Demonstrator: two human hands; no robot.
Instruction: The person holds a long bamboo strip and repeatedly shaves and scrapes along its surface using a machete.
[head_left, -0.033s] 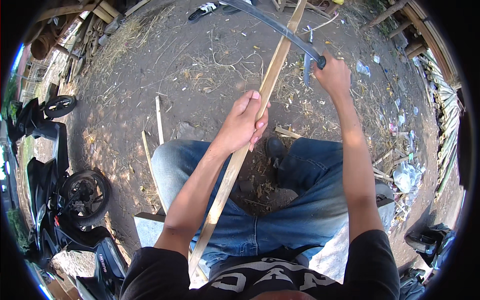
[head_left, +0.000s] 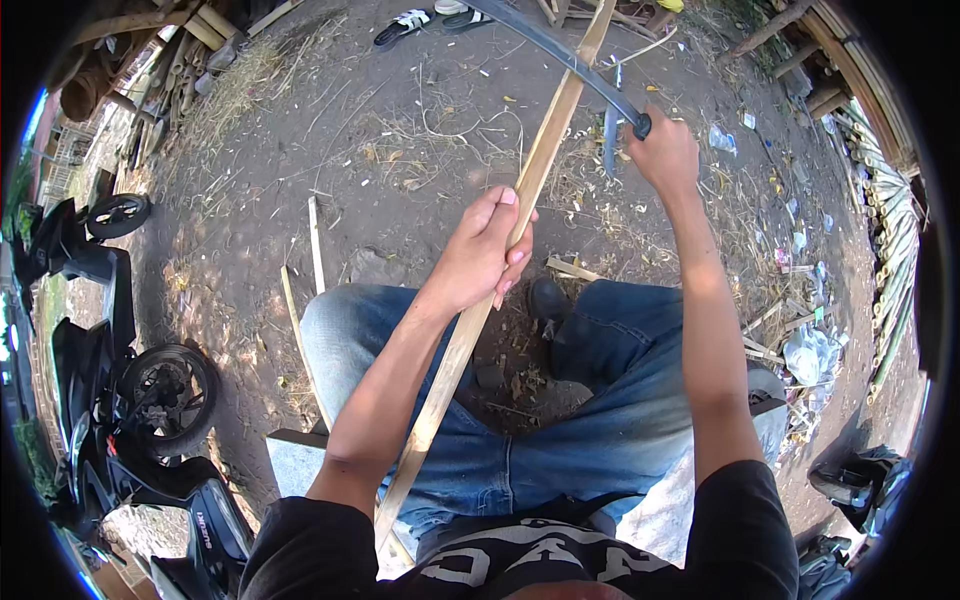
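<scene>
A long pale strip of split wood or bamboo [head_left: 450, 385] runs slantwise from my lap, beside my left forearm, to the far top of the view. My left hand [head_left: 480, 250] is wrapped round its middle, thumb on top. In my right hand [head_left: 664, 150] is the dark handle of a machete [head_left: 545, 42], whose long, slightly curved blade reaches to the upper left. The blade crosses the strip's far part, over its upper face; whether it presses in I cannot tell. Beyond my right hand, a narrow bluish-grey thing [head_left: 610, 135] shows on the ground, partly behind the blade.
Pale sticks [head_left: 317, 240] lie by my left knee. Black motorcycles [head_left: 165, 400] stand at the left. Sandals [head_left: 403, 28] lie at the far side. Litter with a clear plastic bag [head_left: 810, 352] and a stack of bamboo poles [head_left: 892, 240] are at the right.
</scene>
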